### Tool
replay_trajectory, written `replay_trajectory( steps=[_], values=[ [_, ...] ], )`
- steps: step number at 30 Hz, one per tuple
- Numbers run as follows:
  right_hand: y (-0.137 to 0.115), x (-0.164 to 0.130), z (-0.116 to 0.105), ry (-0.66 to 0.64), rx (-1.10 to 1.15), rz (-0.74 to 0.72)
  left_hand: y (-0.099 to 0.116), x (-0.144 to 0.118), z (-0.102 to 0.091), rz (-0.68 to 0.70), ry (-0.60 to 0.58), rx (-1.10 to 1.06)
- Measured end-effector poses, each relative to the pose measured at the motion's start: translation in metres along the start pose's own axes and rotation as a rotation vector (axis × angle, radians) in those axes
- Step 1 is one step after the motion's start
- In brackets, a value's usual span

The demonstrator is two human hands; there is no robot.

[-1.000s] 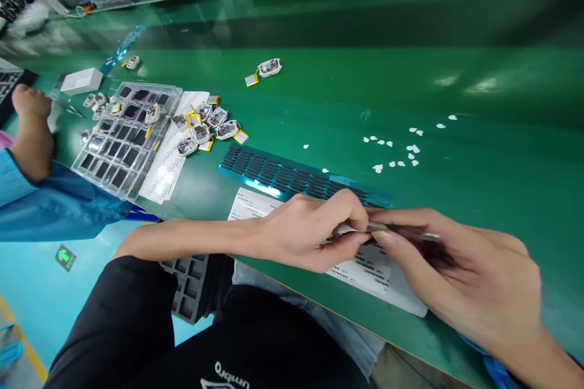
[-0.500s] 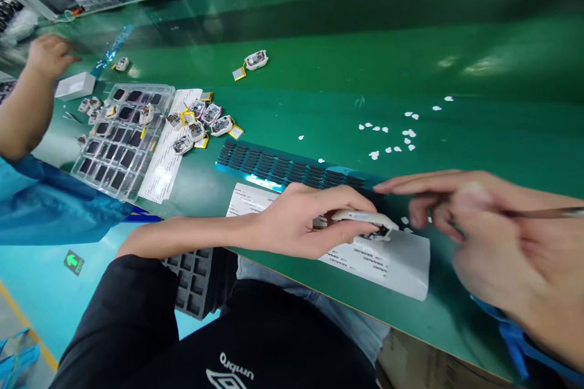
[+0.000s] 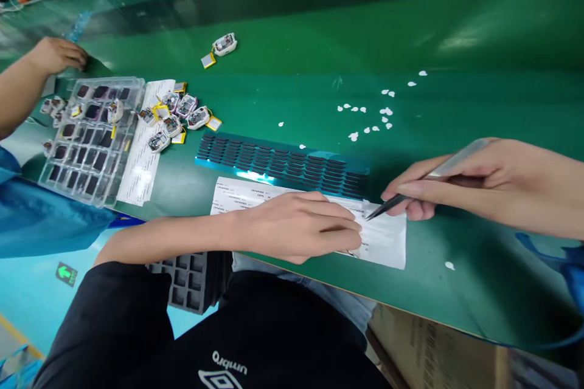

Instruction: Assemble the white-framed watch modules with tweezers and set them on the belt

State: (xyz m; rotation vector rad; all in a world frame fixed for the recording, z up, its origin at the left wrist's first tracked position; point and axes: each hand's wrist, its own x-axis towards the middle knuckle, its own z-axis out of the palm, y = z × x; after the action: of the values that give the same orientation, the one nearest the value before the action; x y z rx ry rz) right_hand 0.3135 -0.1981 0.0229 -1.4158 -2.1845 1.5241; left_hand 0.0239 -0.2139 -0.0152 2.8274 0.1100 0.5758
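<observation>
My left hand (image 3: 301,225) lies palm down on a white printed sheet (image 3: 387,237) at the table's near edge. Its fingers cover a small white part, of which only a sliver shows at the fingertips (image 3: 354,251). My right hand (image 3: 483,179) grips metal tweezers (image 3: 410,191). Their dark tips point left and hover just off my left fingertips, above the sheet. A blue strip with rows of black pads (image 3: 283,161) lies just behind both hands.
White peeled scraps (image 3: 365,115) dot the green table. At the left are a pile of small devices (image 3: 177,115), a clear compartment tray (image 3: 86,140), and a co-worker's hand (image 3: 59,55) and blue sleeve (image 3: 27,219). A black tray (image 3: 191,279) rests on my lap.
My right hand swung out to the right, then came back with the tweezers pointed at my left fingertips. My left hand lowered the white part flat onto the sheet. The co-worker's hand reached farther back.
</observation>
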Motion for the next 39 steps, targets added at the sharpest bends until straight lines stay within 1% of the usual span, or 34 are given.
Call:
replay_trajectory(
  steps=[4,7,11,13,15,17,18,20,22,23,24,25,27,28,29,30,31,34,35,39],
  values=[
    [-0.002,0.003,0.009,-0.059,0.114,0.011,-0.002,0.001,-0.003,-0.006,-0.042,-0.027],
    [0.001,0.007,0.014,-0.087,0.178,0.022,-0.002,0.001,-0.004,-0.003,-0.033,-0.041],
    [0.002,0.012,0.017,-0.164,0.238,0.022,-0.002,0.001,-0.005,-0.018,-0.039,-0.063],
    [0.001,0.013,0.017,-0.169,0.26,0.007,-0.002,0.002,-0.005,-0.024,-0.065,-0.063],
    [0.001,0.013,0.017,-0.145,0.283,-0.018,-0.002,0.002,-0.006,-0.02,-0.089,-0.064],
    [-0.001,0.012,0.016,-0.061,0.296,-0.056,-0.003,0.003,-0.005,0.0,-0.104,-0.052],
    [-0.003,0.01,0.016,0.019,0.292,-0.079,-0.003,0.003,-0.005,0.019,-0.093,-0.039],
    [-0.009,0.006,0.017,0.232,0.281,-0.114,-0.003,0.002,-0.004,0.062,-0.04,-0.04],
    [-0.018,0.002,0.021,0.467,0.298,-0.127,-0.003,0.002,-0.007,0.048,0.054,-0.128],
    [-0.023,0.0,0.024,0.573,0.321,-0.128,-0.002,0.003,-0.009,0.003,0.105,-0.217],
    [-0.028,-0.001,0.028,0.669,0.35,-0.129,-0.002,0.003,-0.012,-0.076,0.15,-0.326],
    [-0.033,-0.002,0.031,0.742,0.372,-0.136,-0.001,0.004,-0.016,-0.184,0.187,-0.441],
    [-0.041,-0.004,0.038,0.83,0.397,-0.156,0.0,0.008,-0.025,-0.432,0.236,-0.655],
    [-0.044,-0.004,0.041,0.855,0.389,-0.165,-0.001,0.009,-0.028,-0.539,0.245,-0.751],
    [-0.047,-0.005,0.045,0.862,0.365,-0.164,-0.001,0.011,-0.031,-0.616,0.248,-0.846],
    [-0.05,-0.006,0.048,0.852,0.332,-0.153,-0.002,0.013,-0.032,-0.659,0.246,-0.942],
    [-0.052,-0.006,0.051,0.839,0.295,-0.14,-0.002,0.014,-0.033,-0.672,0.236,-1.039],
    [-0.055,-0.007,0.059,0.757,0.213,-0.093,-0.003,0.015,-0.029,-0.679,0.198,-1.264],
    [-0.056,-0.007,0.061,0.741,0.196,-0.086,-0.002,0.015,-0.028,-0.694,0.189,-1.304],
    [-0.053,-0.004,0.063,0.75,0.121,-0.078,0.0,0.015,-0.025,-0.741,0.17,-1.382]
  ],
)
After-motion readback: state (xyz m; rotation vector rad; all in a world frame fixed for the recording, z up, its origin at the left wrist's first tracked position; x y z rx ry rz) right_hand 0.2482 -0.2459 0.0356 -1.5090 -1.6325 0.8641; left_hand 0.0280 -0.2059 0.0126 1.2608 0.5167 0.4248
